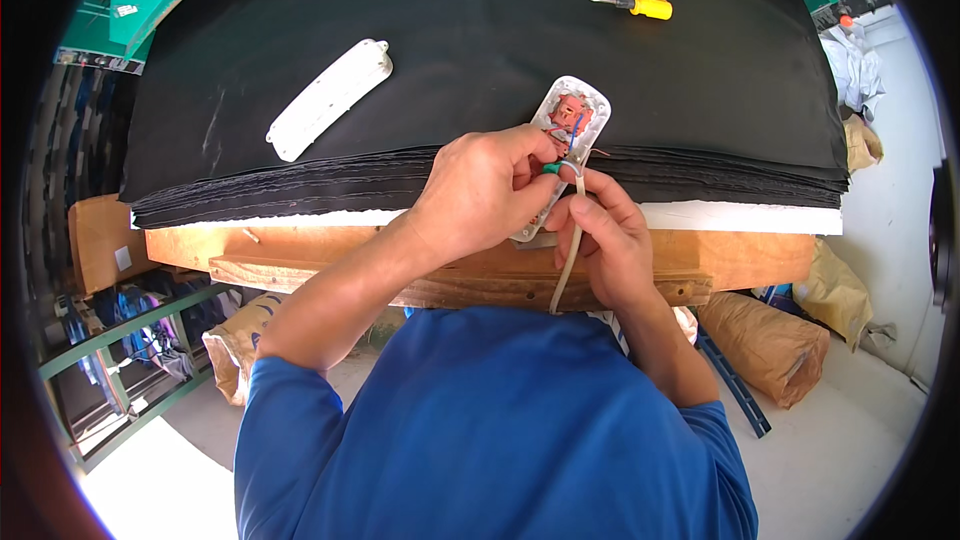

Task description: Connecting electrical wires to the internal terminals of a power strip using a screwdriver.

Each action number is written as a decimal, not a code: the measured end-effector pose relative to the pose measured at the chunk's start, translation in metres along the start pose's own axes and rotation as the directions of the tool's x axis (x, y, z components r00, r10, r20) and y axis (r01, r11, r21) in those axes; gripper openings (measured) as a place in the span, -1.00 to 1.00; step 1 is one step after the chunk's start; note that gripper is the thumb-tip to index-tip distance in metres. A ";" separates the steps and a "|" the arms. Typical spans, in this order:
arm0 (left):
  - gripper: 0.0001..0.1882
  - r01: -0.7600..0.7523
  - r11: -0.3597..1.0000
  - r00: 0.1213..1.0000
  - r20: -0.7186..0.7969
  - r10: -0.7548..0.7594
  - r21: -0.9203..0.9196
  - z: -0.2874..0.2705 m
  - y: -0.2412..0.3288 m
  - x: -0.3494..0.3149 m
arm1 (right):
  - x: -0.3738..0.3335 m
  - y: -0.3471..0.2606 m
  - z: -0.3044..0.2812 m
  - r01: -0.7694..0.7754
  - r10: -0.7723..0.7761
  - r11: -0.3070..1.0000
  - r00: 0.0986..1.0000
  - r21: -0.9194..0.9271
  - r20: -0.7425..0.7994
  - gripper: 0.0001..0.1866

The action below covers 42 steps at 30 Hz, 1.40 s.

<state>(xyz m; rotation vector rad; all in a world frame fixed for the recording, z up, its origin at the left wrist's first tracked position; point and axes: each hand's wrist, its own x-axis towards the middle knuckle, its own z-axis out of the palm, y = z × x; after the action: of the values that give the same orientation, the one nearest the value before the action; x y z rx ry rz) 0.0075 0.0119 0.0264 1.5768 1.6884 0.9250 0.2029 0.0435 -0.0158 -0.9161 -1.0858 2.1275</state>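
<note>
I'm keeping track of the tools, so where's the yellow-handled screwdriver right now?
In the head view, the yellow-handled screwdriver lies at upper right on the black sheets, above and right of the white casing with wires.

Left fingers and right fingers curled close together (both forearms bare).

Plastic housing (apparently smooth)

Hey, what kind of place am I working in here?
Probably a workshop, perhaps one handling cloth: there's a thick stack of black sheets on the table, a yellow screwdriver lying on it, and brown bundles lower down.
</note>
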 end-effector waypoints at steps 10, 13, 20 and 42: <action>-0.92 -0.149 0.985 0.975 -0.152 0.161 0.084 0.016 -0.007 -0.010 | 0.001 0.005 -0.010 -0.025 0.019 0.990 0.999 0.141 0.048 -0.66; -0.82 -0.374 0.891 0.864 -0.251 0.436 0.259 0.027 -0.014 -0.014 | 0.001 0.009 -0.004 0.067 -0.067 0.998 0.997 0.003 0.043 -0.69; -0.76 -0.386 0.867 0.871 -0.185 0.455 0.313 0.029 -0.014 -0.028 | 0.000 0.008 0.000 0.097 -0.098 0.995 0.995 -0.016 -0.016 -0.71; -0.86 -0.127 0.989 0.951 -0.275 0.144 0.079 0.025 -0.007 -0.019 | 0.002 0.000 0.008 0.055 -0.115 0.961 0.970 -0.269 -0.213 -0.89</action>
<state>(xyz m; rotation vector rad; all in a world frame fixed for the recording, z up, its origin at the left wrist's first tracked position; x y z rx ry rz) 0.0261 -0.0054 0.0066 1.6818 1.8311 1.2268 0.1954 0.0419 -0.0131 -1.1797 -1.2811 1.7846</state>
